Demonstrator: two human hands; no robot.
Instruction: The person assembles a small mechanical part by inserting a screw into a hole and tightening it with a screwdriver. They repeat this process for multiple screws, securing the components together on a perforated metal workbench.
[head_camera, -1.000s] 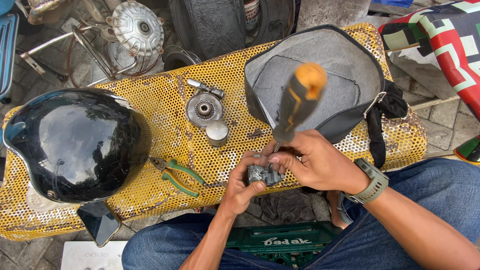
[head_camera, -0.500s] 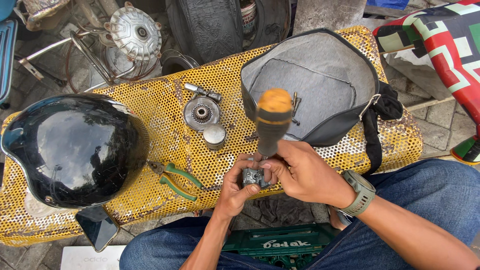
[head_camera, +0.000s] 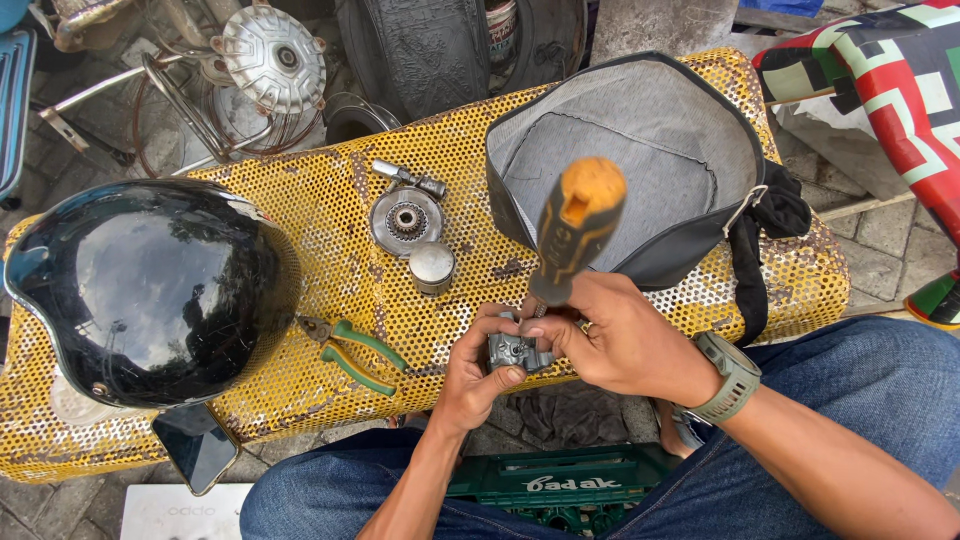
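My left hand (head_camera: 478, 365) grips a small grey metal engine part (head_camera: 516, 351) at the near edge of the yellow perforated bench (head_camera: 300, 215). My right hand (head_camera: 618, 336) holds a screwdriver (head_camera: 575, 228) with a black and orange handle, standing nearly upright, its tip down in the metal part. A grey-green watch (head_camera: 729, 377) sits on my right wrist. Both hands touch at the part.
On the bench lie a glossy black helmet (head_camera: 145, 290), green-handled pliers (head_camera: 350, 352), a round toothed metal disc (head_camera: 406, 219), a small metal cylinder (head_camera: 433, 267), a bolt (head_camera: 408, 178) and an open grey bag (head_camera: 640, 160). A green crate (head_camera: 560, 485) sits between my knees. A phone (head_camera: 195, 445) leans under the helmet.
The screwdriver handle has swung from leaning right to nearly upright, then tilted slightly right again. Both hands stay on the metal part.
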